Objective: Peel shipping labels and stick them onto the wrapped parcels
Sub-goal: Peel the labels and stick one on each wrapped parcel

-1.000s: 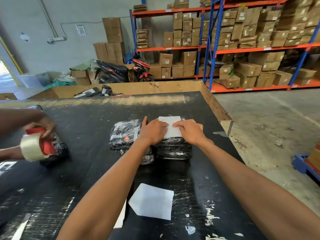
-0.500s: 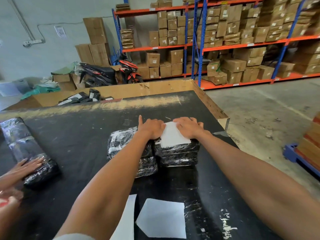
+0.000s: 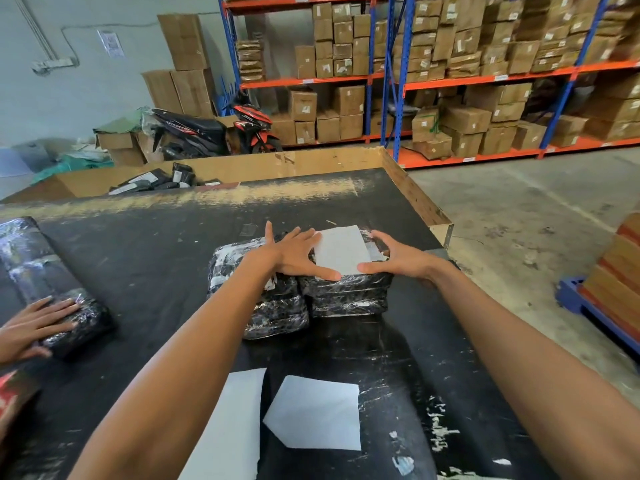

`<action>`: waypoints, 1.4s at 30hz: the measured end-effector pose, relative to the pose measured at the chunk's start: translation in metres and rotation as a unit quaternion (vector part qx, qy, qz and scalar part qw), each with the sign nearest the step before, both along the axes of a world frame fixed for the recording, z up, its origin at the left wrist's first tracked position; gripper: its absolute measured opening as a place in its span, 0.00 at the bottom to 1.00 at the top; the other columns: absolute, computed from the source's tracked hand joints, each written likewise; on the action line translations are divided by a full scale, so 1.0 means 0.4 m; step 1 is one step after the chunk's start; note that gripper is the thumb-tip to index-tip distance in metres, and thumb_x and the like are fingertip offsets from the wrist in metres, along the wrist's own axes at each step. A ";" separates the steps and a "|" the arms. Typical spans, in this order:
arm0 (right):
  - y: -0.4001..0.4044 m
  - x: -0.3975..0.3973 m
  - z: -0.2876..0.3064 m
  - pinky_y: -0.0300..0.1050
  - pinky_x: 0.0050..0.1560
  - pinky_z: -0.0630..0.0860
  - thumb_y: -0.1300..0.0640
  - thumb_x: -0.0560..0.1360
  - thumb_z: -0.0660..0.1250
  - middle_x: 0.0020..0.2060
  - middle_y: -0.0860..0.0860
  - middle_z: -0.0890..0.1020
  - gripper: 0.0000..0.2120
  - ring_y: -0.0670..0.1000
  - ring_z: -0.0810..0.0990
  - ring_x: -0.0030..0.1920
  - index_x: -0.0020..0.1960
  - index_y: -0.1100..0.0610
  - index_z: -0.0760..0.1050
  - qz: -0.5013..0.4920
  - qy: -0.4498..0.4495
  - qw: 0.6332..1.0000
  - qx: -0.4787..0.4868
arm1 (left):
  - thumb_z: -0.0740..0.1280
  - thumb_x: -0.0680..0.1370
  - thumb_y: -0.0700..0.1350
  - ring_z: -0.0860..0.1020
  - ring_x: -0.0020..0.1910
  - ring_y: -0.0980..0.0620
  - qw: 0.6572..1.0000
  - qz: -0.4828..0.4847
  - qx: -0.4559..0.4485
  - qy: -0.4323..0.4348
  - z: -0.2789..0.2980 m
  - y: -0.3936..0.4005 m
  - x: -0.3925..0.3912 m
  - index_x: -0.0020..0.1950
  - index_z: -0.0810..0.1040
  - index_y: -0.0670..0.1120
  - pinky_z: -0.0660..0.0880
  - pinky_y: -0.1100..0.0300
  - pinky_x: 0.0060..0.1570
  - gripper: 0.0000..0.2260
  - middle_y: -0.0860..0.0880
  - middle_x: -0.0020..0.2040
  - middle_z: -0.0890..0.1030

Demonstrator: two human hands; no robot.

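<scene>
Both hands have spread apart off the label [image 3: 341, 249]

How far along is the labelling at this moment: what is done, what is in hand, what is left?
Done: a white label lies on top of the right parcel. In hand: the left hand and right hand lie open at its edges, apparently smoothing it down. Left: the left parcel beside it shows no such label, and two white sheets lie on the black table.
</scene>
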State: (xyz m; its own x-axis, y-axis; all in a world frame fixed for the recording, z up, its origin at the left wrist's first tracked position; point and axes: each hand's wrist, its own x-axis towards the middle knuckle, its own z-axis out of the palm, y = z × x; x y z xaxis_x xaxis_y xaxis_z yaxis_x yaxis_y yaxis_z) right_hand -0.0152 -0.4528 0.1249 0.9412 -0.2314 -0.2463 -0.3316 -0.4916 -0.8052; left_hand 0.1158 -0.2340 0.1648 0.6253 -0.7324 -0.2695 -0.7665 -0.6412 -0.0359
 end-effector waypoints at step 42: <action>-0.122 -0.126 -0.054 0.53 0.34 0.85 0.52 0.76 0.72 0.36 0.56 0.87 0.11 0.56 0.86 0.37 0.55 0.57 0.77 -0.326 -0.091 0.798 0.498 | 0.44 0.82 0.65 0.59 0.79 0.47 0.845 0.166 -0.415 0.294 -0.100 -0.171 -0.117 0.81 0.54 0.53 0.53 0.45 0.78 0.30 0.51 0.81 0.56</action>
